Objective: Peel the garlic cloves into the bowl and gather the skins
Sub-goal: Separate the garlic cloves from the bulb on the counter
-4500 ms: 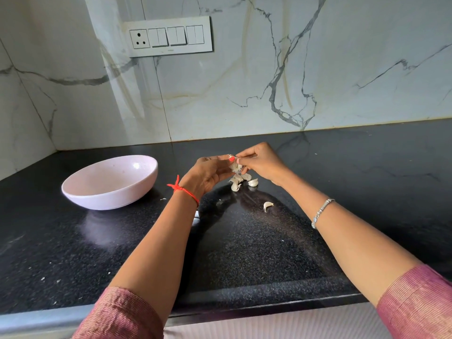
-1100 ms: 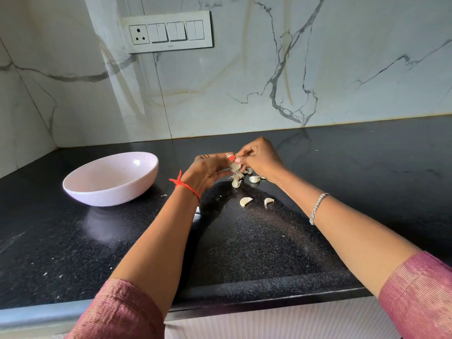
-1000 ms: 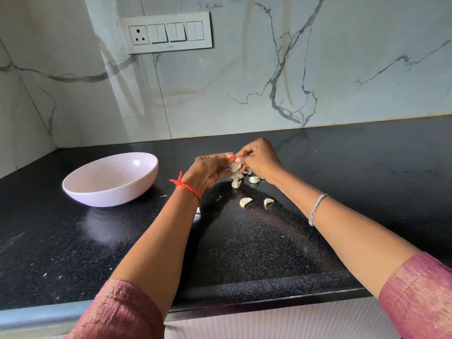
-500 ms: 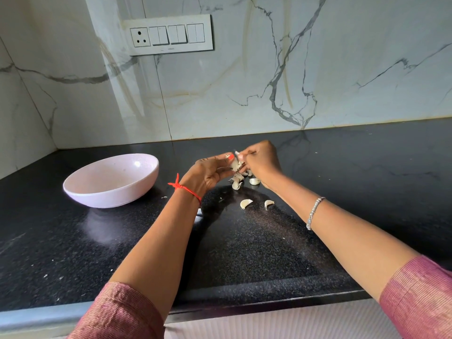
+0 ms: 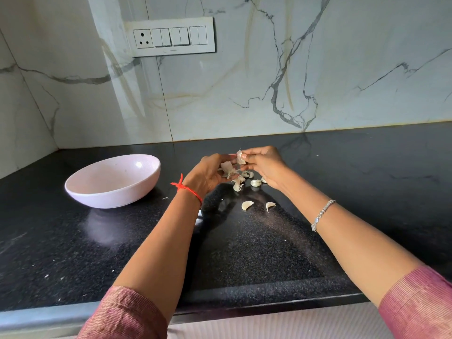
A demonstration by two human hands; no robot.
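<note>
My left hand (image 5: 208, 173) holds a garlic cluster (image 5: 228, 168) with papery skin above the black counter. My right hand (image 5: 265, 163) pinches a single garlic clove (image 5: 240, 158) just pulled off the cluster, a little above and to the right of it. Under the hands lie loose cloves and bits of skin (image 5: 245, 179). Two separate cloves, one (image 5: 247, 205) and another (image 5: 269, 206), lie nearer to me. A pale pink bowl (image 5: 85, 195) sits to the left; nothing shows inside it.
The black granite counter (image 5: 244, 253) runs to a front edge near me. A marble backsplash stands behind, with a switch panel (image 5: 171, 36) up on the wall. Small skin flecks lie near the bowl (image 5: 165, 198).
A second clove has come to lie on the counter beside the first. My right hand has now pulled another clove away from the cluster, and the hands have drawn slightly apart.
</note>
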